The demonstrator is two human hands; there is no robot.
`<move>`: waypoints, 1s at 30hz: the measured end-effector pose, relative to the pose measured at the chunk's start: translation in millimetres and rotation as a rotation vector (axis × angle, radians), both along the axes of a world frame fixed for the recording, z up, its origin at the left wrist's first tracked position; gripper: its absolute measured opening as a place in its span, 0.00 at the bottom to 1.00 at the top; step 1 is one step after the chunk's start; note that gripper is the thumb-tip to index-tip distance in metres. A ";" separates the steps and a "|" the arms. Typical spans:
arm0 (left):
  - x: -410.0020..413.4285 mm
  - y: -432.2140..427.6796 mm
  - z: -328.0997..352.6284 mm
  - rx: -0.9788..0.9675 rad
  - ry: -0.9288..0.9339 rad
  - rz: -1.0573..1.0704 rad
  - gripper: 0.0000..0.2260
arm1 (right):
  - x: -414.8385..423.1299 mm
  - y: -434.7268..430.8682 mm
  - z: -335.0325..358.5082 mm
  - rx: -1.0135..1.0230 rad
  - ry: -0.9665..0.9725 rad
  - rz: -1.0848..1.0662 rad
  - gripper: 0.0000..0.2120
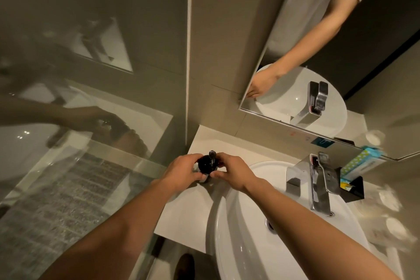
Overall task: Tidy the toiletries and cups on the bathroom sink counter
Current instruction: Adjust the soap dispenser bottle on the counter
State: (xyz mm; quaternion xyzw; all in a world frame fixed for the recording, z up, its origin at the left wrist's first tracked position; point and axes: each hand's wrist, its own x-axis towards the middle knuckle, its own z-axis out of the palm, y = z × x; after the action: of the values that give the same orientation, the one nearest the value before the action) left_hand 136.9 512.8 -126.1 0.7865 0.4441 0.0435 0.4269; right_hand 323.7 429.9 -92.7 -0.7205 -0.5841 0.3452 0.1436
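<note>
A dark pump bottle (207,163) with a chrome nozzle stands on the white counter (188,213) left of the basin. My left hand (181,171) wraps its left side and my right hand (231,171) holds its right side, thumb low on the bottle. The bottle's lower part is hidden by my fingers. Several clear glass cups (386,198) stand blurred on the counter at the far right. A blue-and-white patterned box (358,162) sits in a black holder (354,190) behind the tap.
The white oval basin (250,234) fills the lower middle, with a chrome tap (318,182) at its back. A mirror (318,52) hangs on the wall above. A glass shower partition (91,166) closes off the left side. The counter's front edge lies near my left forearm.
</note>
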 end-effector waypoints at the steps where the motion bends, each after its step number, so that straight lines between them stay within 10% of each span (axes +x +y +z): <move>1: 2.7 1.8 2.1 0.005 -0.008 -0.007 0.22 | 2.1 0.0 1.8 0.008 -0.002 -0.005 0.24; 30: 182.0 42.8 17.8 0.014 -0.061 -0.237 0.20 | 135.4 2.9 16.7 0.034 0.012 -0.421 0.25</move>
State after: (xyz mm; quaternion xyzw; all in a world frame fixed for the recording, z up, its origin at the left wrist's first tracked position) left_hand 318.9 555.7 -108.3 0.8349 0.3345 0.0198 0.4367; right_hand 459.2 432.9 -76.0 -0.8220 -0.4255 0.3022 0.2281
